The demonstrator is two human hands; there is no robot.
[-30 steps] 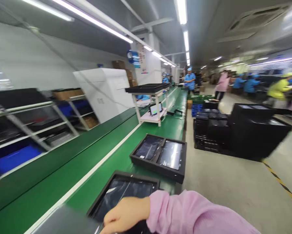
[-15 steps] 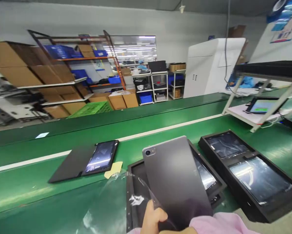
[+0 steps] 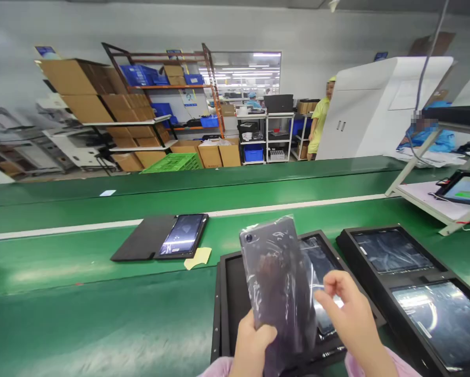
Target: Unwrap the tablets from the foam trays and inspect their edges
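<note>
Plastic-sleeved tablet (image 3: 276,277) held upright over black tray (image 3: 229,309).
Left hand (image 3: 253,350) gripped its lower end, long axis near vertical; right hand (image 3: 350,314) stood open, empty, just right of it.

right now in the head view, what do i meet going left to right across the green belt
open black tablet case → pale yellow paper slip → tablet in clear plastic bag, held in the left hand → right hand → black tray of bagged screens
</note>
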